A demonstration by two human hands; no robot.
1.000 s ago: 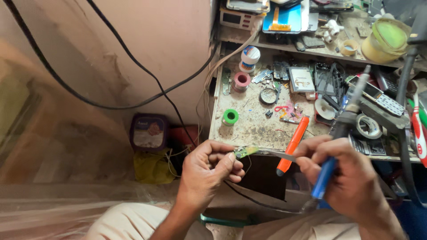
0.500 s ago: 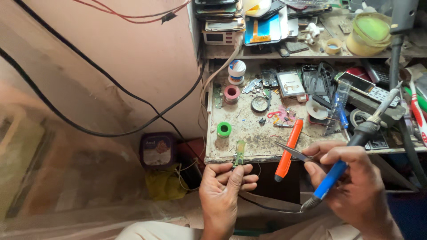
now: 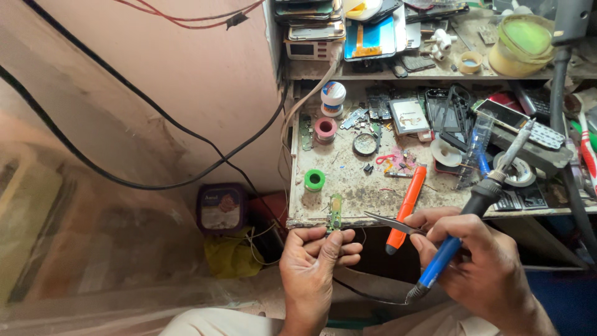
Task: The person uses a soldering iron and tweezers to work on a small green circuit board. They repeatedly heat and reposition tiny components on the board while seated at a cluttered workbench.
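1. Board first: a narrow green strip of circuit board stood pinched between the thumb and fingertips of the left hand, right at the front lip of the grimy, speckled workbench.
2. Its long axis ran nearly upright in the view, pointing away from the person toward the back of the bench, with the lower end buried in the fingers and the upper part free.
3. The left hand's fingers were curled and pressed together around that lower end; the thumb closed against them.
4. The right hand lay to the right of the board, apart from it, its fingers wrapped around several tools at once.
5. Thin metal tweezers stuck out leftward from that hand, the tip aimed at the board and stopping short of it; whether the tips were closed could not be told.
6. A soldering iron with a blue and black handle crossed the same fist, its metal end tilted up and to the right, away from the board.
7. An orange pen-shaped tool leaned beside the right-hand fingers; whether they gripped it could not be told.
8. A small green roll of tape sat on the bench just beyond the board.
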